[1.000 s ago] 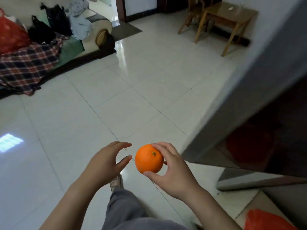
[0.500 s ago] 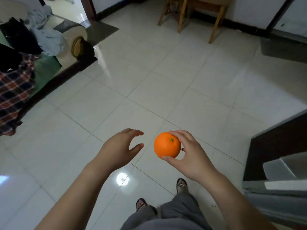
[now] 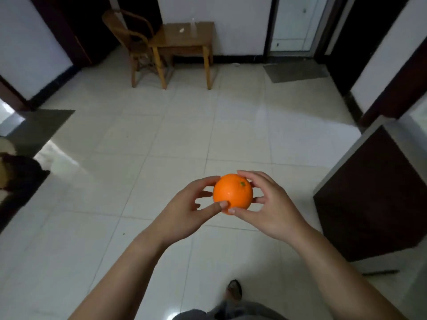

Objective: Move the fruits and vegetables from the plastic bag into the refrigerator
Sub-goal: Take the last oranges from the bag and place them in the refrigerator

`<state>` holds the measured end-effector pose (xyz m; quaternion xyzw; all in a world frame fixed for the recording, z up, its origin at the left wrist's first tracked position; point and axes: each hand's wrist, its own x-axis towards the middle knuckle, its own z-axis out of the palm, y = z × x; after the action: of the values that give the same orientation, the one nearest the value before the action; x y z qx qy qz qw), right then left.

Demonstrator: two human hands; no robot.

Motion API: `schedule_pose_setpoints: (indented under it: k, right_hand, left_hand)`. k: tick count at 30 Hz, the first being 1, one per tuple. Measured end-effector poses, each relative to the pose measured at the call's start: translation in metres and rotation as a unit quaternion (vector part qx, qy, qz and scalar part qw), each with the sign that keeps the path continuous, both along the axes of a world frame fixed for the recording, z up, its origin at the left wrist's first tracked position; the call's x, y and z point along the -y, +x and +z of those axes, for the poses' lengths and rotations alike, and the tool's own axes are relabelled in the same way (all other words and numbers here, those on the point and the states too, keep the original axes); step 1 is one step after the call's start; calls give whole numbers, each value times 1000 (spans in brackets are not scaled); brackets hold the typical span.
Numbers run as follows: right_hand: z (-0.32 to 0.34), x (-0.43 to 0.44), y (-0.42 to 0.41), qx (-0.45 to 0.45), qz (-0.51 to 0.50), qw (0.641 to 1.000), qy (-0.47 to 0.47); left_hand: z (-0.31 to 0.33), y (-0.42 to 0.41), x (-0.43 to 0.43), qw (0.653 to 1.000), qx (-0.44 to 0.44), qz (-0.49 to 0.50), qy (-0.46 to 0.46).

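Over the tiled floor, the orange sits pinched between left hand and right hand, fingertips only. A light hold, so one slip and it could drop and bruise.

round orange fruit between your left hand and right hand | bent wooden armchair just left of small wooden counter, far ahead | dark boxy cabinet on your right

Just the one head cam for me: wide-angle, up high, tilted forward and down at the tiled floor. Left hand, right hand and orange sit close, lower middle. The wooden table is way off near the top edge.
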<state>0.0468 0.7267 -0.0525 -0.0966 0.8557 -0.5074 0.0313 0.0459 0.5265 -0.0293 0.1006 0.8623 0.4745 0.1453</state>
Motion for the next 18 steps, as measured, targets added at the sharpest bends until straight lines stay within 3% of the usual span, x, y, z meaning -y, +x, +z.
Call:
schedule_pose_setpoints:
  k: [9, 18]
  right_hand:
    - [14, -112, -96, -13, -156, 987, 44]
    - [33, -253, -185, -34, -398, 910, 109]
  left_hand:
    - [3, -173, -124, 975, -61, -209, -40]
    - [30, -352, -308, 890, -139, -427, -76]
